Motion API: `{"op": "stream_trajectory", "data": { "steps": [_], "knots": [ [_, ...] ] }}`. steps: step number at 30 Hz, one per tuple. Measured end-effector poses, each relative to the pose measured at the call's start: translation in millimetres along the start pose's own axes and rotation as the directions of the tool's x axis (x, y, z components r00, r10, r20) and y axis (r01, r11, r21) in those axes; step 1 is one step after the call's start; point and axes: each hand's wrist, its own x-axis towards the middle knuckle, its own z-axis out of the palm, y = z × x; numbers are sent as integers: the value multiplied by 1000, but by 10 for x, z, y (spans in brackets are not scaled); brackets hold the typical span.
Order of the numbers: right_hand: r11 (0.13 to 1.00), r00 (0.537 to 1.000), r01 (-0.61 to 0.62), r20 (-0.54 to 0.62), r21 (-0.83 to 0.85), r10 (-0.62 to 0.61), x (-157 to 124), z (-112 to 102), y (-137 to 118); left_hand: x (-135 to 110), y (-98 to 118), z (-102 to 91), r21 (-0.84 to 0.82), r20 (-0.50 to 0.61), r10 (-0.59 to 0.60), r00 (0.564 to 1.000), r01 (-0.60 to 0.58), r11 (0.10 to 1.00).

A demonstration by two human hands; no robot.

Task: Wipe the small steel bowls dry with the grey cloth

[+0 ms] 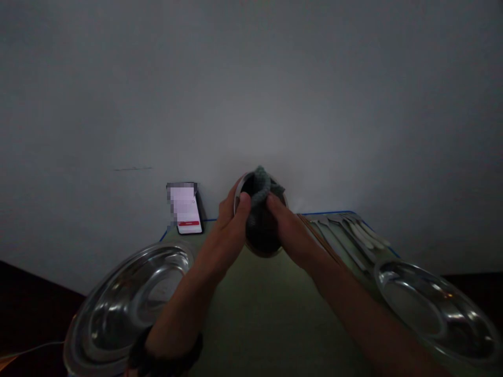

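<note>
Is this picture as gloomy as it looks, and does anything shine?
All in the head view: dim overall, the wall paler toward the middle; glints on the left basin and right basin; the phone screen glowing, partly pixelated; the inside of the held container nearly black.

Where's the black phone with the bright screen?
In the head view, the phone stands left of centre at the far edge of the green table, just behind the larger shiny metal basin.

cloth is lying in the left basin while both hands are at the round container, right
Not quite: in the head view the cloth is at the mouth of the round container, not in the left basin. Left hand and right hand are both at it.
</note>
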Motion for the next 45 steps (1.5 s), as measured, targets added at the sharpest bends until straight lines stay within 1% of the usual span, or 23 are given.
{"op": "stream_trajectory", "data": {
  "steps": [1,3,5,7,10,12,14,16,17,19,21,23,24,25,26,28,31,33,36,39,41,43,45],
  "knots": [
    [1000,1000,9,25,-6,-9,-22,29,-14,-8,8,5,9,4,11,1000,-11,1000],
    [993,992,91,95,-73,-84,-64,87,-38,-16,17,15,36,1,25,1000,-25,999],
    [975,969,191,182,-113,-169,-97,132,-53,-14,17,24,53,-12,29,1000,-28,998],
    [960,938,249,280,-129,-206,-122,149,-71,-4,12,26,37,-46,23,999,-21,999],
    [953,897,239,417,-185,-144,-149,118,-139,11,13,-2,14,-180,-10,984,13,1000],
    [933,864,246,496,-261,-90,-162,76,-208,15,19,-38,17,-250,4,968,0,1000],
    [890,829,301,555,-343,-67,-168,30,-273,19,18,-74,6,-274,61,960,-62,998],
    [816,810,374,584,-440,-56,-171,-14,-309,28,6,-95,-31,-297,128,946,-144,989],
    [763,816,403,576,-505,-49,-172,-35,-310,33,-3,-97,-48,-313,153,937,-177,983],
    [627,855,422,517,-655,-35,-172,-75,-278,41,-15,-80,-71,-334,181,925,-216,974],
    [491,909,375,416,-786,-28,-169,-111,-213,40,-17,-41,-111,-340,175,924,-225,968],
    [406,946,308,323,-860,-32,-161,-134,-141,27,-10,10,-153,-306,146,941,-200,968],
    [390,954,289,298,-874,-38,-156,-138,-109,20,-9,35,-157,-277,127,953,-176,972],
    [395,956,284,291,-874,-44,-151,-133,-82,12,-11,59,-152,-246,108,963,-149,977],
    [423,951,297,305,-856,-49,-146,-120,-61,7,-18,79,-139,-216,90,972,-122,983],
    [538,924,344,378,-770,-50,-144,-72,-41,6,-53,108,-141,-179,54,982,-80,987],
    [723,854,410,512,-556,-90,-162,28,-64,30,-133,112,-254,-153,9,988,-48,966],
    [802,811,426,570,-418,-133,-183,76,-111,55,-169,87,-317,-169,-3,986,-52,947],
    [874,789,387,596,-294,-149,-210,88,-205,87,-161,11,-331,-271,-2,963,-91,939],
    [884,782,372,609,-283,-134,-206,29,-296,98,-112,-89,-292,-352,-5,936,-105,951],
    [868,794,360,601,-343,-92,-183,-40,-346,99,-88,-137,-243,-395,-23,918,-81,967],
    [815,816,361,577,-454,-40,-153,-121,-383,97,-72,-146,-213,-414,-22,910,-73,974],
    [725,834,389,552,-568,-15,-129,-204,-405,89,-51,-113,-233,-404,28,914,-132,964]
  ]
}}
